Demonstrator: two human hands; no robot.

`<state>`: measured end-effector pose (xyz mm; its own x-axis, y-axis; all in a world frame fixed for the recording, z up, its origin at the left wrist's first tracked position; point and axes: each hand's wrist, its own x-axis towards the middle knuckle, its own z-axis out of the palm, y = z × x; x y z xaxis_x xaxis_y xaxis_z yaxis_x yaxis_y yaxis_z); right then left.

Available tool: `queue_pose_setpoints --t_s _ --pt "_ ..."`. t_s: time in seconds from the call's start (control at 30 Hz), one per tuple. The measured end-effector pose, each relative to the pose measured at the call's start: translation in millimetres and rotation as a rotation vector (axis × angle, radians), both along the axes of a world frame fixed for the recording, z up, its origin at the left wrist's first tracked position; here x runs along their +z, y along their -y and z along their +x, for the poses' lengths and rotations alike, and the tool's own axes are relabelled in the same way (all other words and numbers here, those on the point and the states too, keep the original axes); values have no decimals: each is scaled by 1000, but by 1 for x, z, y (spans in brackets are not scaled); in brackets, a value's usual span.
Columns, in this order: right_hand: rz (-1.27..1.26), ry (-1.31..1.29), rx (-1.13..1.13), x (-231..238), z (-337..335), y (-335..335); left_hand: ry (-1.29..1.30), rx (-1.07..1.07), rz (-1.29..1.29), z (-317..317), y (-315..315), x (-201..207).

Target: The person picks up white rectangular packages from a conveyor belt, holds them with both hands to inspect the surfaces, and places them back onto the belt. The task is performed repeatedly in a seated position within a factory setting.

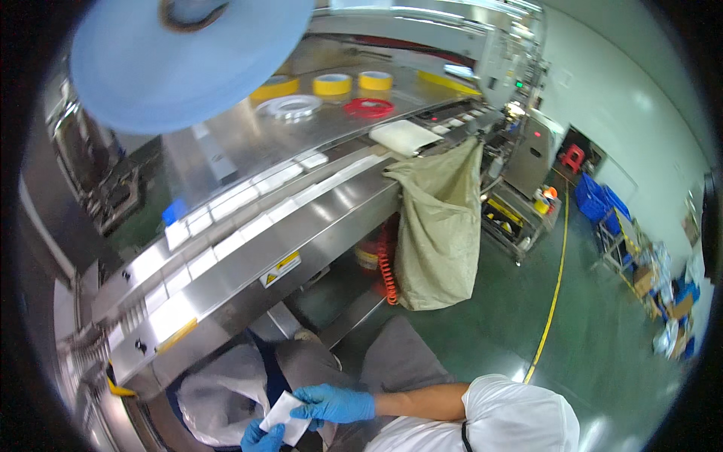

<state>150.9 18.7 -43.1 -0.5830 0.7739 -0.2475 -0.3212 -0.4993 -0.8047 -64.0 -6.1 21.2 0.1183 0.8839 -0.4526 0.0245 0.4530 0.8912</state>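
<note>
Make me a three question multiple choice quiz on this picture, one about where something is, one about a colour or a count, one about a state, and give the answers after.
1. Where does the olive cloth sack hang?
A. from the end of the steel machine bed
B. on the red stool
C. from the blue roll overhead

2. What colour are the gloves on both hands?
A. white
B. blue
C. yellow

3. What are the hands doing with the small white packet?
A. both grip it
B. it lies alone on the floor
C. only one hand touches it

Answers: 1 A, the sack's mouth is fastened at the bed's edge. 2 B, the left hand and the right hand both wear blue gloves. 3 A, the left fingers hold its lower end and the right fingers its upper side.
</note>
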Motion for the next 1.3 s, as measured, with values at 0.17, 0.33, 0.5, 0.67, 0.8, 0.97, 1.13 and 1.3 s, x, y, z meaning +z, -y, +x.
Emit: queue_pose_setpoints --t_s 0.17,0.33,0.5,0.67,0.8,0.97,1.13,1.3 --pt "184 43 -78 -33 -3 5 -9 -3 -8 13 -2 5" --pt "513 383 -134 33 -2 13 -139 22 -11 -7 1 -9" --pt "698 516 -181 43 7 20 -239 -59 87 -11 -3 -15" --pt "669 592 -130 50 9 24 -280 -16 46 -5 2 -6" --pt "709 605 -95 52 11 27 -332 -32 -1 -4 4 5" --pt "753 566 -154 48 18 29 -205 28 70 8 2 -5" --pt "736 583 -173 58 25 20 -328 84 116 19 7 10" --pt "243 296 66 8 1 1 -159 83 60 13 1 4"
